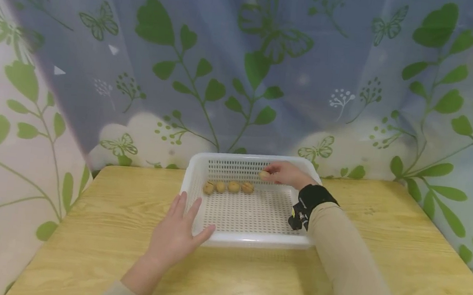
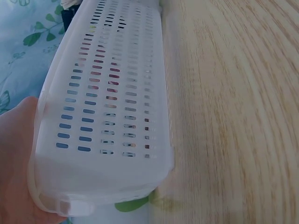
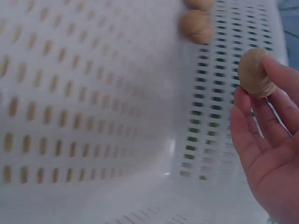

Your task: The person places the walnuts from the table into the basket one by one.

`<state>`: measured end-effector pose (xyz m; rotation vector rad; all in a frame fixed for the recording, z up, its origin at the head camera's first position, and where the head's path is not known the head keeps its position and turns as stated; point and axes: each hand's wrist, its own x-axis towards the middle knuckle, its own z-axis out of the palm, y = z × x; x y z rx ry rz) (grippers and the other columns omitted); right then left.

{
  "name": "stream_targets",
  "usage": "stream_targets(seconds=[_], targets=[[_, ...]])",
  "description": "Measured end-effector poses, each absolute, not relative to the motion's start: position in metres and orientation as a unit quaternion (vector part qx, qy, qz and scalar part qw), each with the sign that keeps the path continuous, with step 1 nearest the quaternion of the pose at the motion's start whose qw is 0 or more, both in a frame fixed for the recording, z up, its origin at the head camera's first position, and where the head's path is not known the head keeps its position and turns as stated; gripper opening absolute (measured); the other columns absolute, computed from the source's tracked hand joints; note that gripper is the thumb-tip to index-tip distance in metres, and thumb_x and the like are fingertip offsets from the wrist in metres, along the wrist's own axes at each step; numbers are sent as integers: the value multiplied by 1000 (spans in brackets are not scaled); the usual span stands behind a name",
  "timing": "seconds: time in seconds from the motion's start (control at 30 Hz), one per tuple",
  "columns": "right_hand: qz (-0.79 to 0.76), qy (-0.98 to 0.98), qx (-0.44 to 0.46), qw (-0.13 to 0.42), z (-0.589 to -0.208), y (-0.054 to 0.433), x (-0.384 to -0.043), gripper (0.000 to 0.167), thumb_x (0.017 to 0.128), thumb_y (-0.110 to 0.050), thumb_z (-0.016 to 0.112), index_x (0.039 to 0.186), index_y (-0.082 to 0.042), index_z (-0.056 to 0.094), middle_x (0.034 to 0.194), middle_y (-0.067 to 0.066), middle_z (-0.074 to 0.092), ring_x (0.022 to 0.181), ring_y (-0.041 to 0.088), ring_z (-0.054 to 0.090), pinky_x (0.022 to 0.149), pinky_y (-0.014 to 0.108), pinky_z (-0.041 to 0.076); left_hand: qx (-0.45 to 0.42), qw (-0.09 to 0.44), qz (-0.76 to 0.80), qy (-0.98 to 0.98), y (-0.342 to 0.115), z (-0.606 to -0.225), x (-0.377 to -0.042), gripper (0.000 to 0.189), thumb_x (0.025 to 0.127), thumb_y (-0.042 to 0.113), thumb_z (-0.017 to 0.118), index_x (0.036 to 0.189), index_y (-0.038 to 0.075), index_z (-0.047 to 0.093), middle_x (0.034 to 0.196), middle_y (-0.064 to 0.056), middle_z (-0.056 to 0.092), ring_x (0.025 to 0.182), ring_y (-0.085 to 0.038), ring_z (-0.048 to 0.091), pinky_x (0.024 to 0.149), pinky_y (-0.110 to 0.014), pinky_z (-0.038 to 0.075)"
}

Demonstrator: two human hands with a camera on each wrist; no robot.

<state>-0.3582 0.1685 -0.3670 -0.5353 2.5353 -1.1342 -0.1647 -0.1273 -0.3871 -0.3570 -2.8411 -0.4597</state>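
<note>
A white plastic basket (image 1: 253, 239) with slotted walls stands on the table. Several walnuts (image 1: 233, 186) sit in a row along its far side, towards the left; two of them show as brown walnuts (image 3: 196, 26) at the top of the right wrist view. Between thumb and fingertips, my right hand (image 1: 287, 174) pinches another walnut (image 3: 254, 72), held above the basket floor by the far wall. My left hand (image 1: 176, 236) lies at the basket's near left corner, fingers straight and spread over the rim (image 2: 39, 140).
The wooden table (image 1: 117, 231) extends around the basket on the left, right and front. Directly behind hangs a curtain (image 1: 207, 92) printed with leaves and butterflies. A black wrist camera (image 1: 300, 215) on the right arm overhangs the basket's right side.
</note>
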Motion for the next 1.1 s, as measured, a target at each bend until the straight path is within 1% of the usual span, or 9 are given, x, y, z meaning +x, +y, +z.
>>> stream_targets(seconds=[0.07, 0.13, 0.33, 0.5, 0.67, 0.7, 0.9, 0.93, 1.1], targets=[[-362, 899, -198, 150, -374, 165, -358, 43, 90, -18, 63, 125, 5, 54, 121, 21, 56, 103, 32, 55, 82, 38, 47, -122, 122, -157, -972, -127, -387, -164, 81, 87, 67, 41, 141, 7, 40, 147, -28, 23, 135, -42, 22, 93, -58, 39], [-330, 909, -215, 138, -380, 163, -359, 39, 89, -16, 63, 122, 5, 57, 119, 21, 58, 107, 32, 55, 85, 39, 47, -119, 121, -154, -973, -126, -387, -163, 81, 87, 67, 41, 142, 7, 39, 147, -27, 22, 135, -41, 21, 93, -58, 40], [-270, 927, -240, 101, -397, 162, -365, 29, 85, -13, 66, 109, 3, 64, 104, 16, 64, 98, 30, 59, 84, 39, 48, -119, 113, -155, -974, -124, -385, -161, 82, 87, 68, 39, 143, 8, 38, 148, -27, 21, 136, -41, 20, 95, -57, 38], [-253, 938, -207, 117, -395, 159, -360, 29, 84, -12, 69, 109, 3, 64, 102, 15, 65, 97, 28, 60, 83, 37, 49, -123, 119, -160, -972, -122, -386, -159, 81, 87, 67, 41, 142, 7, 39, 148, -27, 22, 135, -41, 21, 95, -57, 38], [-251, 940, -184, 137, -388, 159, -360, 35, 83, -13, 70, 113, 3, 62, 107, 16, 64, 102, 29, 58, 87, 38, 47, -121, 119, -164, -972, -120, -389, -160, 81, 87, 67, 41, 142, 8, 39, 148, -26, 22, 136, -40, 21, 96, -56, 38], [-270, 933, -201, 126, -398, 166, -370, 36, 82, -18, 73, 111, -1, 64, 105, 12, 65, 99, 26, 59, 84, 35, 48, -122, 116, -167, -972, -120, -389, -160, 81, 87, 67, 42, 142, 8, 39, 148, -26, 21, 136, -40, 20, 96, -56, 37], [-315, 914, -222, 126, -367, 176, -369, 43, 85, -21, 69, 121, 0, 58, 118, 16, 59, 111, 29, 54, 92, 38, 44, -128, 107, -169, -971, -122, -389, -163, 81, 87, 65, 43, 142, 6, 38, 148, -28, 20, 136, -41, 18, 97, -57, 36], [-309, 918, -208, 136, -348, 173, -357, 44, 88, -15, 66, 125, 4, 53, 123, 21, 55, 116, 34, 50, 96, 43, 41, -128, 108, -169, -971, -123, -389, -163, 80, 88, 64, 43, 142, 6, 38, 148, -28, 20, 136, -41, 18, 97, -57, 36], [-357, 899, -213, 140, -306, 188, -339, 50, 91, -18, 61, 133, 5, 45, 130, 22, 50, 121, 35, 46, 97, 45, 40, -123, 110, -166, -972, -127, -388, -166, 80, 88, 64, 44, 142, 5, 37, 148, -29, 20, 136, -42, 19, 96, -58, 36]])
